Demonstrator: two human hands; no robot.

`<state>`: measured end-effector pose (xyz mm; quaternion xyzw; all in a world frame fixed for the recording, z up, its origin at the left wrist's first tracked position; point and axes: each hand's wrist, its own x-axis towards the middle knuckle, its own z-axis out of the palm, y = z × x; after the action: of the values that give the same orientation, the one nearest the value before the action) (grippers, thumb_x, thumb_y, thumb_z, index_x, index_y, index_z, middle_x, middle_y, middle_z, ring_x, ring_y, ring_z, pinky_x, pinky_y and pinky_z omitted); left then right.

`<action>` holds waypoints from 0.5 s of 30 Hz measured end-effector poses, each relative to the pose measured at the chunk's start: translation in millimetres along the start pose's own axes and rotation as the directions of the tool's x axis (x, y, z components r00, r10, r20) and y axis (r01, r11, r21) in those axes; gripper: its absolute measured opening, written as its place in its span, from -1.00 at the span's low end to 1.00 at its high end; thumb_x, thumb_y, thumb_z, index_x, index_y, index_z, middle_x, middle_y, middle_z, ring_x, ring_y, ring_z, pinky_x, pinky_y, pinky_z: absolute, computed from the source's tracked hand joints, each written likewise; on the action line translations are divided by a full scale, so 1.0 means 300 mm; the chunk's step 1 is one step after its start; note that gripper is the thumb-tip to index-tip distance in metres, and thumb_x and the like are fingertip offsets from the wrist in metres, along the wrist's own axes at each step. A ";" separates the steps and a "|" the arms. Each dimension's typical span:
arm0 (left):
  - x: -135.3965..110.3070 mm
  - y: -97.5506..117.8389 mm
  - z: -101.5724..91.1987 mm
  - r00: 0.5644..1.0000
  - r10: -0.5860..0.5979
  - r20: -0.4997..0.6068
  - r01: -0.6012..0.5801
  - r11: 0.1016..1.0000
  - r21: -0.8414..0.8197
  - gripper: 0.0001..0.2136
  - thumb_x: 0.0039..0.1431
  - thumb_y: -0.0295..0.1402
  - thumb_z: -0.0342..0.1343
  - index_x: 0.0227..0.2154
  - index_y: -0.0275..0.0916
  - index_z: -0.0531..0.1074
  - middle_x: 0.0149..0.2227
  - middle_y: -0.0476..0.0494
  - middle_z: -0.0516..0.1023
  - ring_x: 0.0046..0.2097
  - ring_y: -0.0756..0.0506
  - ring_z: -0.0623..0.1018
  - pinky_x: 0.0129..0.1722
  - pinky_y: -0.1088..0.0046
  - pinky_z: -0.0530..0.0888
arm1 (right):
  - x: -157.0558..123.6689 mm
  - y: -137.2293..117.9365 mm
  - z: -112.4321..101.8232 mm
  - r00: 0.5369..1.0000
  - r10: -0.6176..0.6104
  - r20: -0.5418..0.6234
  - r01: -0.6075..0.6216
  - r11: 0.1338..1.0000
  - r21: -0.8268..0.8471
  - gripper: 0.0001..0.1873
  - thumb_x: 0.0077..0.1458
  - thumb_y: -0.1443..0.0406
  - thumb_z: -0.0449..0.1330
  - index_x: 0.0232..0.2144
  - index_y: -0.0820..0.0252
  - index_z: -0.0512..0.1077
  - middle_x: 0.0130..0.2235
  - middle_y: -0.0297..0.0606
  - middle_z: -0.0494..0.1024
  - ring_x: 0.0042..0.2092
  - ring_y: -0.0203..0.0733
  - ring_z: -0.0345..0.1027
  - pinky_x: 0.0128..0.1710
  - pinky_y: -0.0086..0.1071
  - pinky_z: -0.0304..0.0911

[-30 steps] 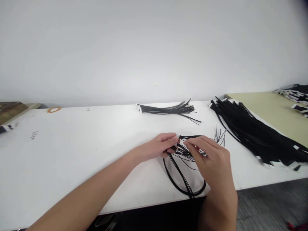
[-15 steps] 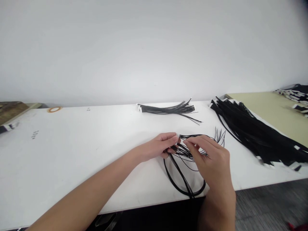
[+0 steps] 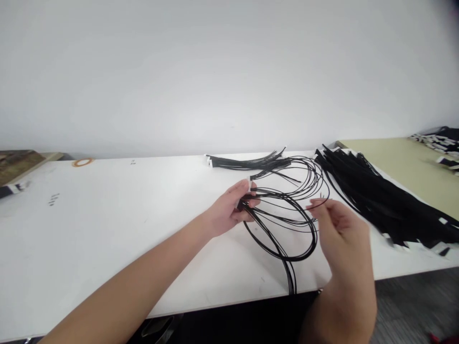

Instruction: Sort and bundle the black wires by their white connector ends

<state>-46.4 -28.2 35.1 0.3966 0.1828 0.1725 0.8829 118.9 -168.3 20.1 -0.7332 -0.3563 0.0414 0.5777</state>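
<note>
My left hand pinches the white connector end of a bundle of thin black wires above the white table. The wires curl in wide loops to the right and one strand hangs over the front edge. My right hand is raised at the right of the loops, its fingertips pinched on the loose wire ends. Both hands are closed on the same bundle.
A small bunch of black wires with white connectors lies behind the hands. A large pile of black wire harnesses covers the table's right end. A beige table stands further right. An orange ring lies far left.
My hands have lifted and drawn apart. The right hand has moved right along the wires to their tips, and the bundle has spread into larger loops.
</note>
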 end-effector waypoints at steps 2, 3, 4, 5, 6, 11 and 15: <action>-0.002 0.000 -0.001 1.000 -0.011 0.020 0.011 1.000 -0.029 -0.73 0.16 -0.07 0.00 -0.34 -0.18 0.24 -0.53 0.12 0.21 -0.68 0.23 -0.03 -0.57 0.61 0.21 | -0.005 -0.002 0.007 0.979 -0.063 0.192 0.079 0.994 -0.077 -0.82 0.04 0.22 0.20 -0.33 0.19 0.51 -0.30 -0.20 0.57 -0.26 -0.15 0.45 -0.36 -0.38 0.36; -0.003 -0.001 -0.002 0.999 -0.016 0.029 0.017 0.999 -0.038 -0.73 0.16 -0.06 0.00 -0.34 -0.17 0.24 -0.53 0.13 0.21 -0.68 0.23 -0.04 -0.55 0.60 0.23 | -0.011 -0.011 0.017 0.963 -0.110 0.245 0.134 0.987 -0.084 -0.83 0.04 0.23 0.20 -0.32 0.17 0.51 -0.30 -0.20 0.57 -0.25 -0.14 0.45 -0.36 -0.38 0.37; -0.004 -0.002 -0.002 0.999 -0.019 0.037 0.020 0.999 -0.041 -0.73 0.17 -0.06 -0.01 -0.34 -0.17 0.24 -0.53 0.13 0.22 -0.69 0.23 -0.03 -0.54 0.60 0.24 | -0.019 -0.023 0.030 0.945 -0.167 0.280 0.196 0.977 -0.079 -0.84 0.04 0.24 0.20 -0.32 0.15 0.52 -0.30 -0.21 0.57 -0.24 -0.14 0.46 -0.36 -0.38 0.37; -0.005 -0.004 -0.003 0.999 -0.020 0.045 0.021 0.999 -0.041 -0.73 0.17 -0.06 -0.02 -0.34 -0.18 0.24 -0.52 0.13 0.23 -0.69 0.23 -0.02 -0.54 0.60 0.25 | -0.027 -0.037 0.046 0.928 -0.222 0.299 0.253 0.965 -0.067 -0.84 0.05 0.25 0.19 -0.32 0.14 0.52 -0.30 -0.21 0.58 -0.24 -0.14 0.46 -0.34 -0.37 0.38; -0.005 -0.007 -0.004 0.999 -0.019 0.051 0.021 0.999 -0.039 -0.73 0.18 -0.06 -0.03 -0.34 -0.18 0.25 -0.52 0.12 0.24 -0.69 0.23 -0.01 -0.54 0.60 0.25 | -0.036 -0.052 0.062 0.911 -0.270 0.312 0.300 0.953 -0.049 -0.85 0.07 0.26 0.18 -0.31 0.14 0.53 -0.30 -0.21 0.58 -0.25 -0.15 0.46 -0.32 -0.36 0.39; -0.004 -0.014 -0.010 0.997 -0.028 0.066 0.030 0.999 -0.018 -0.71 0.18 -0.05 -0.04 -0.35 -0.21 0.26 -0.49 0.10 0.29 -0.69 0.24 0.02 -0.57 0.61 0.24 | -0.065 -0.100 0.107 0.862 -0.367 0.350 0.395 0.919 -0.008 -0.83 0.12 0.33 0.11 -0.28 0.13 0.51 -0.26 -0.23 0.57 -0.24 -0.19 0.46 -0.22 -0.33 0.37; -0.004 -0.013 -0.010 0.995 -0.019 0.096 0.020 1.000 -0.007 -0.70 0.19 -0.07 -0.05 -0.38 -0.23 0.25 -0.48 0.10 0.30 -0.70 0.25 0.03 -0.58 0.62 0.23 | -0.064 -0.117 0.098 0.831 -0.373 0.413 0.407 0.913 0.007 -0.81 0.13 0.37 0.08 -0.26 0.12 0.49 -0.24 -0.24 0.57 -0.25 -0.22 0.43 -0.21 -0.35 0.34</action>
<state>-48.2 -29.3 30.7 0.3991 0.1435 0.1455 0.8938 74.2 -152.5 34.7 -0.6430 -0.6116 0.0591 0.4572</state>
